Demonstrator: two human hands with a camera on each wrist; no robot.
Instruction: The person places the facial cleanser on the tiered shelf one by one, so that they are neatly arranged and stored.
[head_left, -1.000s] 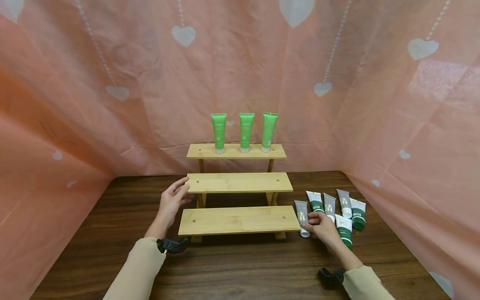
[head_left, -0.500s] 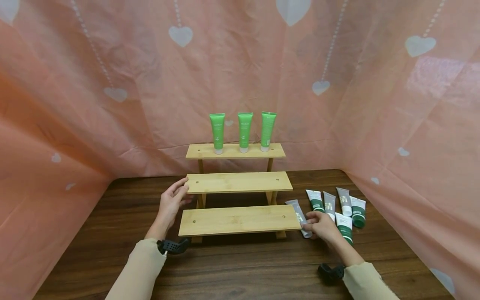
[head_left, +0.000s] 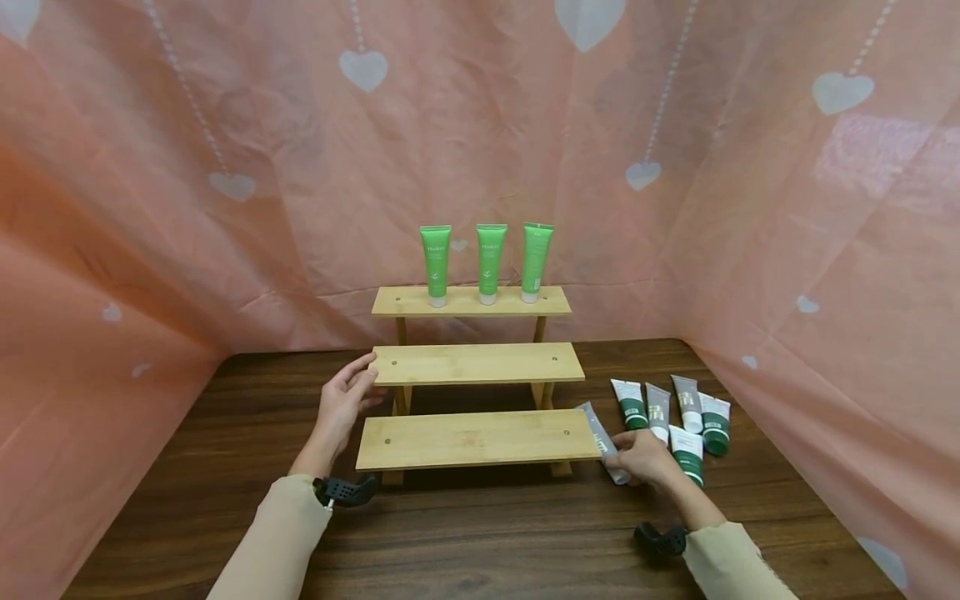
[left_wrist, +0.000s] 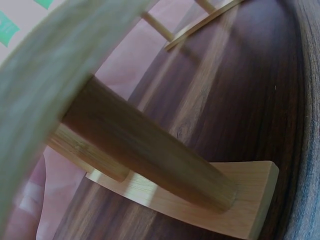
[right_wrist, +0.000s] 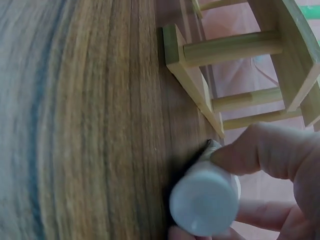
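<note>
My right hand (head_left: 647, 457) holds a grey squeeze tube (head_left: 596, 427) near its cap end, thumb and fingers around it, beside the right end of the bottom shelf. The tube lies slanted, low over the table; its white cap (right_wrist: 204, 202) faces the camera in the right wrist view. My left hand (head_left: 341, 408) grips the left end of the middle shelf of a three-tier wooden display stand (head_left: 476, 364). In the left wrist view, a finger (left_wrist: 27, 210) shows at the lower left beside the stand's wooden post (left_wrist: 150, 145). Three green tubes (head_left: 491, 260) stand on the top shelf.
Right of the stand lie several loose tubes, among them a grey one (head_left: 687, 402) and a white-and-green one (head_left: 687, 456). Pink fabric with hearts (head_left: 315, 208) encloses the dark wooden table (head_left: 480, 533) at the back and sides.
Under my right hand, the grey tube has turned, its flat end swinging left toward the stand, and its cap end has come slightly nearer me. My left hand stays at the shelf.
</note>
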